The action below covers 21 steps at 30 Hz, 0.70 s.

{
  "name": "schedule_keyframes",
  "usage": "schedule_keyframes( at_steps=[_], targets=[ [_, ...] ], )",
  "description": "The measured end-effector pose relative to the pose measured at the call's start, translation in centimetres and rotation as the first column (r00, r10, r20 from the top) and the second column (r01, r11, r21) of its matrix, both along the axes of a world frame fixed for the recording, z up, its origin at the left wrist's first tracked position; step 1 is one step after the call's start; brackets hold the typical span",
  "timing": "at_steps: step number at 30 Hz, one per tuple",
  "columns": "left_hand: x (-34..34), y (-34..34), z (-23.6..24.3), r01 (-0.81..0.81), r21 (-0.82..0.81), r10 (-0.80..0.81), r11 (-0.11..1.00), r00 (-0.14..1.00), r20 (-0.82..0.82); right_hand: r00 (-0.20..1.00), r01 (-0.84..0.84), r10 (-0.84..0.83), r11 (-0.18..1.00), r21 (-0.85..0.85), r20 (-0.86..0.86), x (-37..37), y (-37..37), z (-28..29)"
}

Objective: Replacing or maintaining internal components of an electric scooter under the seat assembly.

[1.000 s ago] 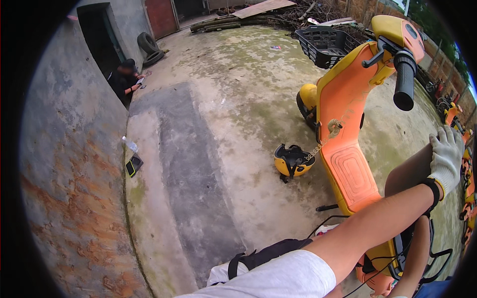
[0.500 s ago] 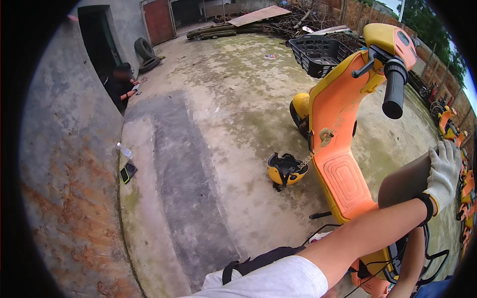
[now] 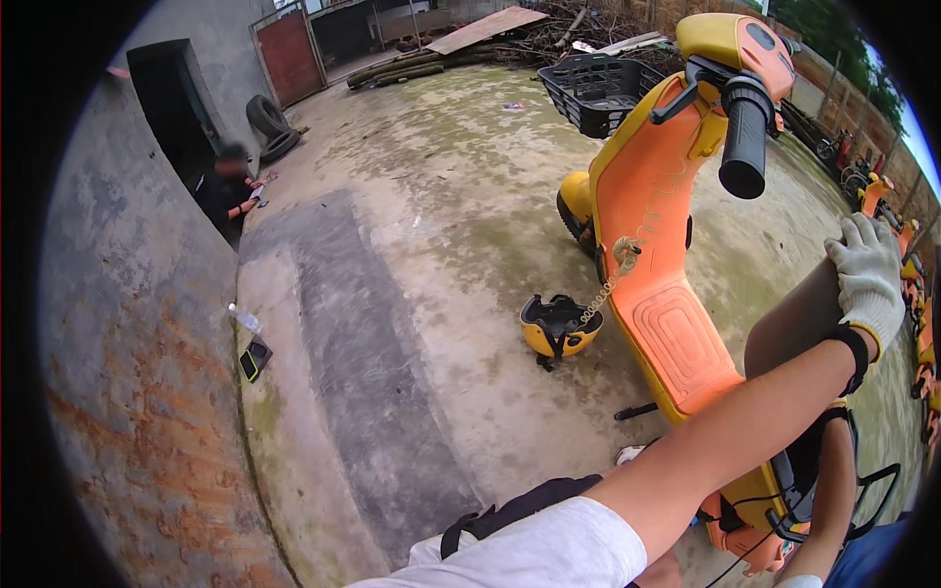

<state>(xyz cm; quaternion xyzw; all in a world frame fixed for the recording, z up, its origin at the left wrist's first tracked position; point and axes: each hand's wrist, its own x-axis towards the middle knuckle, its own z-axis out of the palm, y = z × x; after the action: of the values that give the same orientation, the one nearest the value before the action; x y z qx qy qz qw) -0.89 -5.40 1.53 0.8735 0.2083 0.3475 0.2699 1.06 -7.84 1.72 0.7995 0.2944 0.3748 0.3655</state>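
Note:
An orange-and-yellow scooter (image 3: 659,235) stands in front of me, a coiled cable (image 3: 623,265) draped over its body. My gloved left hand (image 3: 863,279) is closed over the top edge of its raised grey seat (image 3: 792,328). My right forearm (image 3: 823,510) rises from the lower right; the right hand is almost wholly hidden behind my left forearm, near the opening under the seat. The scooter has a black front basket (image 3: 598,93) and a black handgrip (image 3: 743,142). A yellow helmet (image 3: 559,338) lies on the concrete left of the footboard.
Another person (image 3: 225,196) crouches at a doorway, left. A bottle (image 3: 245,318) and black-green device (image 3: 255,361) lie along the wall (image 3: 127,372). Tyres (image 3: 272,132), a wood pile (image 3: 539,39) and boards stand at the back; more scooters (image 3: 872,196) line the right.
The view has shifted a little. My left hand and the seat edge under it dipped half a second ago and are now higher again. The other person stays crouched at the doorway.

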Motion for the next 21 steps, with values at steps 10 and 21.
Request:
schedule_keyframes(
  at_steps=[10, 21],
  targets=[
    [-1.2, 0.8, 0.6, 0.065, -0.078, -0.059, 0.995, 0.995, 0.078, 0.814, 0.149, 0.379, 0.596, 0.789, -0.44, -0.1, -8.6, -13.8],
    [-1.2, 3.9, 0.4, 0.084, -0.016, -0.083, 0.996, 0.994, 0.071, 0.649, 0.693, 0.611, -0.228, 0.684, -0.454, -4.1, -17.4, -13.4]
  ],
)
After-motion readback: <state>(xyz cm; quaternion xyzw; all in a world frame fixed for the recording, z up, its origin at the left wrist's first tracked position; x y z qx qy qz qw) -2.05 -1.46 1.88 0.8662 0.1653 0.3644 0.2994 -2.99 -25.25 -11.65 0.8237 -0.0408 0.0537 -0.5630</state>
